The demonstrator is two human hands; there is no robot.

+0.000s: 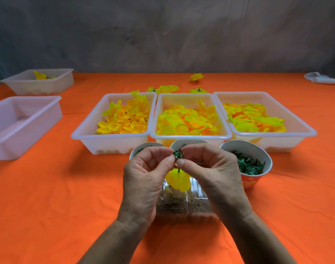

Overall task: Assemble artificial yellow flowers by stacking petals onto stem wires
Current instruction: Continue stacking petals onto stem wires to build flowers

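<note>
Near the front edge of the orange table, our left hand (143, 174) and right hand (206, 168) pinch a small green plastic calyx (177, 155) between thumbs and forefingers; it sits atop a thin upright stem wire (179, 169), directly above the stacked yellow fabric petals (177, 181); we judge the calyx must slide straight down.

Three trays (189, 137) side by side behind bowls (258, 149).

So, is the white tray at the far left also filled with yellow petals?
No, the near-left white tray shows no petals inside, while the three trays in front of the hands hold yellow petals.
</note>
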